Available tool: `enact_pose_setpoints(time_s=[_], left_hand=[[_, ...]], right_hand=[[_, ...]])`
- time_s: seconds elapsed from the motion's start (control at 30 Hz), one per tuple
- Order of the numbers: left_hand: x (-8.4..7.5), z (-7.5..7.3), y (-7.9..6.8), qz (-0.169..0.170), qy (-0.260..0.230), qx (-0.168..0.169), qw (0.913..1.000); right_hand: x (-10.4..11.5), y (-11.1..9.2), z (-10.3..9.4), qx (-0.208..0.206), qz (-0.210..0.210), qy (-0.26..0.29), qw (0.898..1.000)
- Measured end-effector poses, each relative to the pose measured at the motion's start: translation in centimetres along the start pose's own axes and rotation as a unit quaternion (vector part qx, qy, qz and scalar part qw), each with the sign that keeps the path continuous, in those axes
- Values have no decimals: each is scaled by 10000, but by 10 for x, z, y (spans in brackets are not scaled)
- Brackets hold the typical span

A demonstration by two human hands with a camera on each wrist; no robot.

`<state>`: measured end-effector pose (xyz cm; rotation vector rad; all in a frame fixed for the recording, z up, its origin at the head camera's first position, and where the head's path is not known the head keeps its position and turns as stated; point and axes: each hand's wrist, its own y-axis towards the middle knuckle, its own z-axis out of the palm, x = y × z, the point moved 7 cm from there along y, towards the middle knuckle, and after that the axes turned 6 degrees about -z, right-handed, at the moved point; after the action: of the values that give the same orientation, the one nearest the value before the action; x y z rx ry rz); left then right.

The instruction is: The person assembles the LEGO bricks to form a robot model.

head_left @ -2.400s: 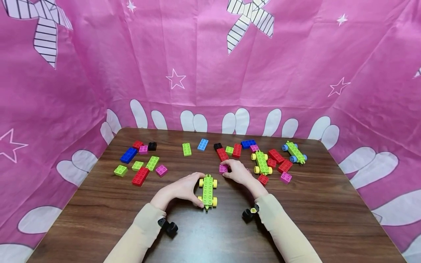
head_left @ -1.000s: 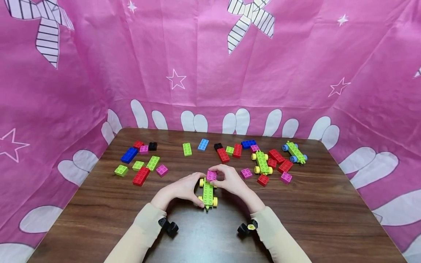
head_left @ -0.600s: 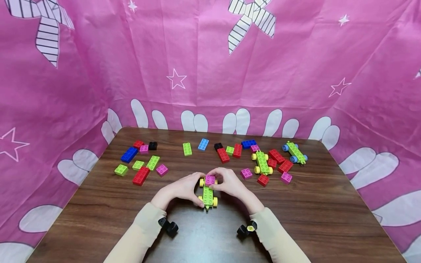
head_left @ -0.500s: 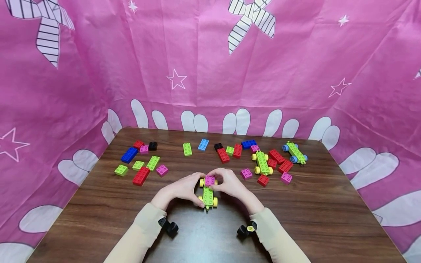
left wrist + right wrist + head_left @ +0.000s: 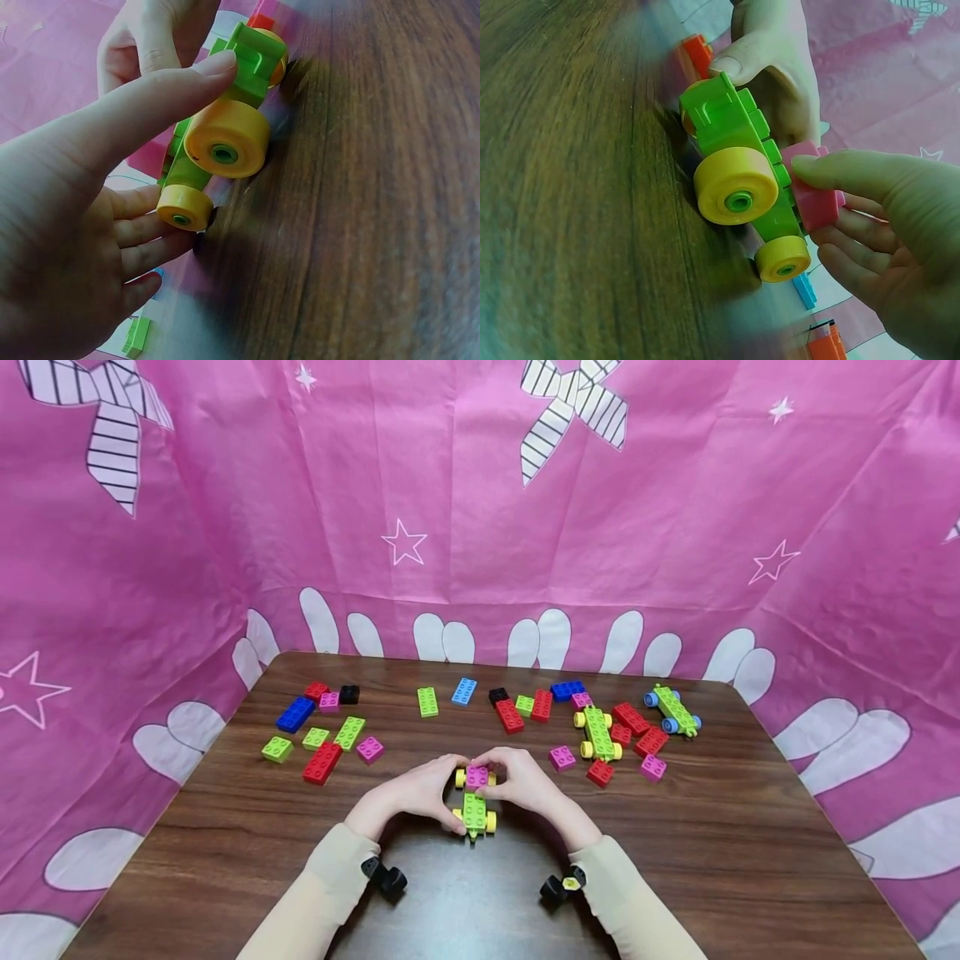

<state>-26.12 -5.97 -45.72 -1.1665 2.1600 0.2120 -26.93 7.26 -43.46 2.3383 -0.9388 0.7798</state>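
Note:
In the head view a lime-green toy car base [image 5: 474, 814] with yellow wheels stands on the table, lengthwise to me. My left hand [image 5: 420, 789] grips it by its ends, thumb at the near end and fingers at the far end. A square pink brick [image 5: 477, 777] sits over the studs at the base's far end. My right hand [image 5: 527, 783] pinches this brick between thumb and fingers. Seen from the right wrist, the pink brick [image 5: 816, 199] lies against the studs. The left wrist view shows my left thumb [image 5: 202, 79] across the base's near end.
Left of my hands lie several loose bricks, among them a red one [image 5: 322, 763] and a blue one [image 5: 296, 714]. To the right are a second yellow-wheeled base [image 5: 598, 732], a blue-wheeled base [image 5: 672, 710] and scattered bricks. A pink curtain [image 5: 480, 485] surrounds the table [image 5: 675, 860].
My right hand has picked up the pink brick from the table on the right, brought it left over the base's far end and lowered it there. My left hand has kept its grip.

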Motion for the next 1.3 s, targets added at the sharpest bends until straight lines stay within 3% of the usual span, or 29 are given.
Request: enact_pose_setpoints(time_s=[0.3, 0.57, 1.3], left_hand=[[0, 0, 0, -8, 0, -7, 10000], [-1, -2, -1, -8, -44, -9, 10000], [1, -2, 1, -177, -180, 85, 9996]], right_hand=[[-1, 0, -1, -62, -366, -96, 9993], [-4, 1, -3, -133, 0, 246, 9996], [-3, 3, -3, -84, 166, 208, 9996]])
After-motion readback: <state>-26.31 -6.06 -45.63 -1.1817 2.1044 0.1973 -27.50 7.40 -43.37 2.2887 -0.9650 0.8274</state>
